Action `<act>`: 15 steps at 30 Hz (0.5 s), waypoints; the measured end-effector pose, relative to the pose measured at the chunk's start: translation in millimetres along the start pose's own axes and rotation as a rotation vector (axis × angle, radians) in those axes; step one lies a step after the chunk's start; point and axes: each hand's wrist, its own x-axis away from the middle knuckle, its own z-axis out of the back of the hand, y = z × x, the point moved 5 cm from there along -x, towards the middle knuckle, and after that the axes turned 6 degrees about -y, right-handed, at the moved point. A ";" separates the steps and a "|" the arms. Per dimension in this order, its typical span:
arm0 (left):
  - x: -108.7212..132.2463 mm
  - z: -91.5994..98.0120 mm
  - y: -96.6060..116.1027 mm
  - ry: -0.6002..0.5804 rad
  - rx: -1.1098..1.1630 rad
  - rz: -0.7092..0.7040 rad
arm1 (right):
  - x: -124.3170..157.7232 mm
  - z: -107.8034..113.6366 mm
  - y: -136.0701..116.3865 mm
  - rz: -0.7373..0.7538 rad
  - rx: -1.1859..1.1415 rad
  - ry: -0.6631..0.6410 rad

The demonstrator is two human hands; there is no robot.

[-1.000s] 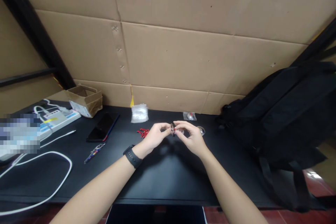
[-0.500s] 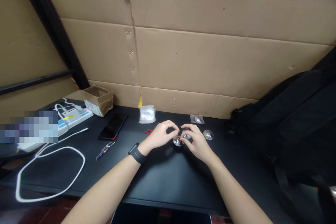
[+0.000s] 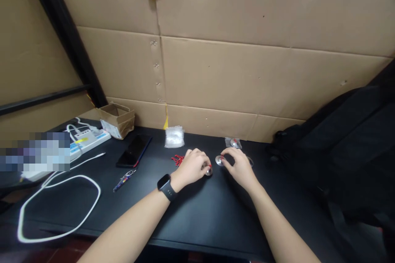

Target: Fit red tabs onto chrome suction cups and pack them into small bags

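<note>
In the head view, my left hand (image 3: 194, 166) is closed in a pinch on the red tip of a clear round suction cup (image 3: 209, 171), mostly hidden by the fingers. To its right, my right hand (image 3: 240, 167) pinches a second clear suction cup (image 3: 219, 160) by a small red part at its centre. Behind the right hand, only the edge of another clear disc (image 3: 251, 162) shows. Several small red plastic pieces (image 3: 177, 160) lie left of my left hand, partly covered by it. A bagged suction cup (image 3: 233, 143) lies beyond my right hand.
A stack of clear plastic bags (image 3: 174, 137) lies near the cardboard wall. Leftward are a phone (image 3: 134, 150), a keychain (image 3: 124, 180), a small cardboard box (image 3: 119, 121), a power strip (image 3: 100, 135) and a white cable (image 3: 98, 189). A black backpack (image 3: 345, 152) fills the right side.
My hands have moved apart from each other. The left hand has come down onto the near suction cup, and the right hand has shifted to the one behind it. More red pieces show.
</note>
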 end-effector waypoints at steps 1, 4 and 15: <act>0.4 -0.8 -0.4 -0.008 -0.016 0.000 | -0.6 0.3 5.2 -0.014 0.014 0.016; 1.4 -4.3 -1.8 -0.054 -0.050 -0.011 | -1.1 -4.9 16.7 -0.045 0.051 0.026; 7.0 -6.1 8.2 -0.063 -0.148 -0.079 | 1.3 -27.0 30.6 -0.131 0.159 -0.132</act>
